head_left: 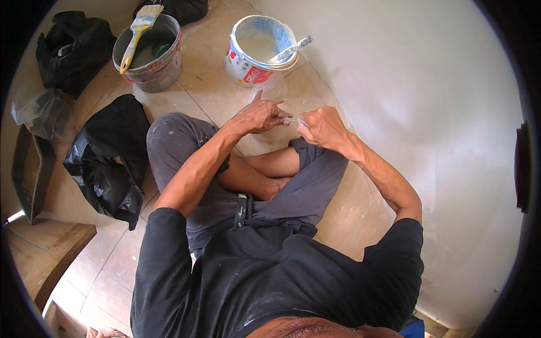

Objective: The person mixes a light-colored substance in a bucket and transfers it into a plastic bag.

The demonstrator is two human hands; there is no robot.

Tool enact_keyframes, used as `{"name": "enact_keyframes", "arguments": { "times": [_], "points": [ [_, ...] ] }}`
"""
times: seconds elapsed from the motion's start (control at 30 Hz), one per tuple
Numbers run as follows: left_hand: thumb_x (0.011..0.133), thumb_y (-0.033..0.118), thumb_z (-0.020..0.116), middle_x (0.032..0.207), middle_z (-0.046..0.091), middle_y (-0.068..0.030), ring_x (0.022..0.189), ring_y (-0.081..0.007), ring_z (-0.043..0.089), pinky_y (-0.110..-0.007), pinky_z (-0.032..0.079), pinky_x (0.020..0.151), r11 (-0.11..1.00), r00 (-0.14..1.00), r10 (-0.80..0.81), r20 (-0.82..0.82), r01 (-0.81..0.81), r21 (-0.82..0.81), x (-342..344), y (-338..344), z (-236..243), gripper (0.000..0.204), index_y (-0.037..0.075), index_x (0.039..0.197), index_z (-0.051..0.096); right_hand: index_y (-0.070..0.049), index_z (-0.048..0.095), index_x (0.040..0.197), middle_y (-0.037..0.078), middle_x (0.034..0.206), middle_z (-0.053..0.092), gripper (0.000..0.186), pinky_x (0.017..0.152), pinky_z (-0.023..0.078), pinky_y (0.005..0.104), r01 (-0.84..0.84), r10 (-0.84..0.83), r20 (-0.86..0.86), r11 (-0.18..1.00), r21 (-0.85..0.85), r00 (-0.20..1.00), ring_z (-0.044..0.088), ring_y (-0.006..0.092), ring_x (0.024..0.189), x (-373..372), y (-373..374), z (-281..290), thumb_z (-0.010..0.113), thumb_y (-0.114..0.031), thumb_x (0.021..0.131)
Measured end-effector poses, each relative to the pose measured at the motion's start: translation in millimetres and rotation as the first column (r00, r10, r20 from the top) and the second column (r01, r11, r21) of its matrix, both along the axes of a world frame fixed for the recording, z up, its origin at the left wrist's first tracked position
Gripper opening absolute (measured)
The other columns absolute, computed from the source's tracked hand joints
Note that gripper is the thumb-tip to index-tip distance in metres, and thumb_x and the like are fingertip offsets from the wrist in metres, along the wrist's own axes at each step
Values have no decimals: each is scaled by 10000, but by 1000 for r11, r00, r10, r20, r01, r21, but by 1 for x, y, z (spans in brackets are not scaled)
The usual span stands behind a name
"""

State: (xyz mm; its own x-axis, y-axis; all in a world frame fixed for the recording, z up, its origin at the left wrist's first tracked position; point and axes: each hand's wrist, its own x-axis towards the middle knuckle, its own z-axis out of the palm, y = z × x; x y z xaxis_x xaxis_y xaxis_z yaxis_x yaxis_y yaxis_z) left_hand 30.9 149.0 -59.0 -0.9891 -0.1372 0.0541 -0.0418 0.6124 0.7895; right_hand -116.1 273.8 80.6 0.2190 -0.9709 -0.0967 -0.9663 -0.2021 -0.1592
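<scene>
In front of my crossed legs, my left hand [260, 116] and my right hand [324, 128] are close together. A thin, whitish twisted strand runs between their fingertips. It looks like part of a clear plastic bag [274, 89], which spreads out faintly beyond my left hand. My left thumb and a finger pinch one end, while its index finger points outward. The right hand is curled into a fist around the other end. Just beyond stands a white bucket [241, 69] with pale liquid inside and a paint-smeared brush [288, 50] across its rim.
A grey bucket [160, 79] with a wide yellow-handled brush [138, 34] stands at the far left. Black plastic bags [107, 152] and a clear bag [52, 115] lie along the left. A wooden board [53, 239] is at lower left; a pale wall [428, 141] rises on the right.
</scene>
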Motion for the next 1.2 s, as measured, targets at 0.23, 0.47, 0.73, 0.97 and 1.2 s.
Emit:
{"name": "enact_keyframes", "arguments": {
  "times": [0.23, 0.47, 0.73, 0.97, 1.2],
  "points": [
    [955, 364, 608, 1155, 711, -58, 1429, -301, 367, -719, 61, 1137, 996, 997, -5, -82, 12, 91, -2, 8, 15, 311, 254, 1232, 696, -17, 624, 621, 219, 613, 611, 232, 531, 500, 465, -10, 10, 16, 1000, 9, 1000, 621, 401, 566, 4, 0, 2, 636, -200, 763],
    [928, 369, 633, 1070, 729, -78, 1398, -345, 402, -748, 77, 1112, 991, 996, 66, -65, -58, 120, -2, 2, -1, 261, 263, 1139, 744, -21, 612, 626, 219, 605, 595, 220, 541, 491, 475, -8, 8, 8, 1000, 13, 1000, 610, 410, 574, -2, 0, -2, 661, -194, 752],
    [953, 315, 623, 1174, 702, -83, 1394, -304, 422, -706, 74, 1139, 990, 996, -53, -73, 62, 128, -7, 1, 17, 267, 178, 1157, 728, -19, 576, 627, 202, 584, 567, 219, 513, 455, 464, -63, 65, 42, 997, -44, 997, 582, 404, 553, -7, -1, -9, 670, -183, 739],
    [944, 334, 632, 1045, 729, -108, 1387, -287, 440, -667, 112, 1160, 987, 997, 65, 38, -70, 144, 5, 1, 10, 251, 250, 1158, 733, -18, 578, 615, 206, 574, 564, 213, 503, 453, 460, 25, -24, 29, 999, -24, 999, 572, 402, 529, -6, 2, -2, 652, -174, 740],
    [926, 300, 642, 1036, 733, -105, 1396, -288, 424, -673, 106, 1159, 994, 992, 105, 64, -105, 3, 6, -2, 4, 313, 277, 1234, 696, -17, 572, 609, 204, 561, 556, 225, 504, 456, 461, 34, -33, 20, 999, -33, 999, 568, 402, 520, -5, 4, -8, 641, -182, 746]
  ]
}}
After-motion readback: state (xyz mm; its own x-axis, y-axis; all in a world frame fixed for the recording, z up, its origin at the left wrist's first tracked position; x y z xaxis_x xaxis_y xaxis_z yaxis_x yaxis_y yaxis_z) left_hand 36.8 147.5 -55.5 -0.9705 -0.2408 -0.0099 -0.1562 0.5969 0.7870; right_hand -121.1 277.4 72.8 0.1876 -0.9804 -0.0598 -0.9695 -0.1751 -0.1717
